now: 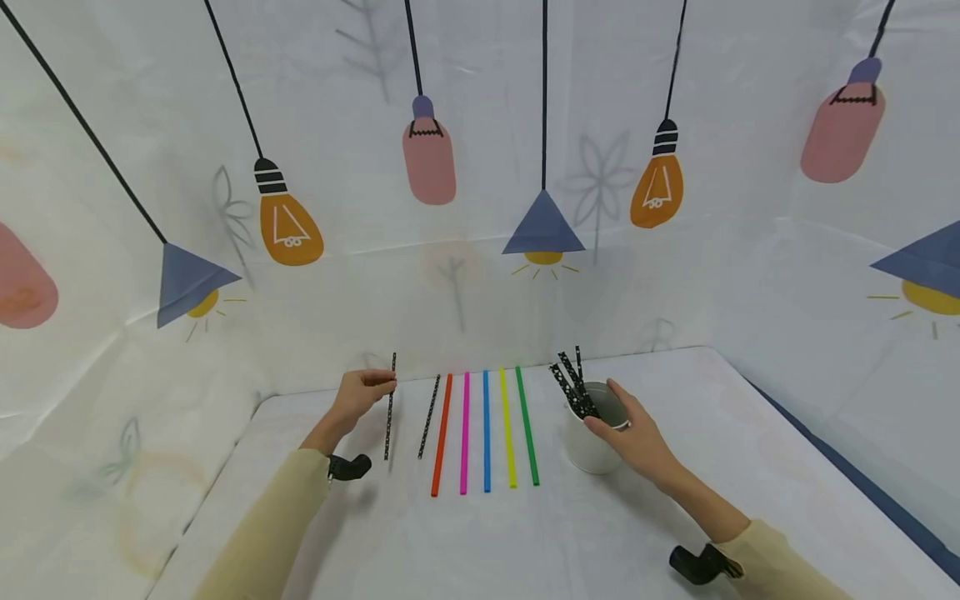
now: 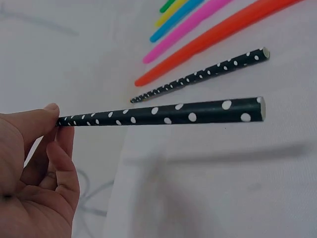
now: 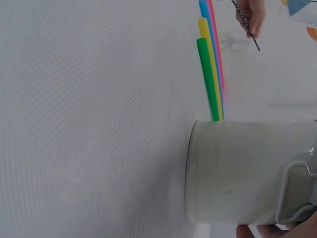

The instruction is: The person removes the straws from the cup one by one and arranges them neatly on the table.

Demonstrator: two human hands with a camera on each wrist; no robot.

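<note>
My left hand (image 1: pixel 358 400) pinches a black straw with white dots (image 1: pixel 389 417) between thumb and fingers, held above the table; the left wrist view shows the dotted straw (image 2: pixel 198 113) with its open end away from the hand (image 2: pixel 39 163). Just right of it a second dotted straw (image 1: pixel 429 417) lies on the table. My right hand (image 1: pixel 633 437) grips the rim of a white metal bucket (image 1: pixel 592 450), thumb and fingers on opposite sides. Several dotted straws (image 1: pixel 573 387) lean inside the bucket. In the right wrist view, the bucket (image 3: pixel 237 173) hides most of that hand.
Red (image 1: pixel 442 437), pink (image 1: pixel 465 437), blue (image 1: pixel 487 437), yellow (image 1: pixel 507 429) and green (image 1: pixel 528 429) straws lie side by side between the second dotted straw and the bucket. A white sheet printed with lamps (image 1: pixel 480 308) hangs behind the white table (image 1: pixel 450 550).
</note>
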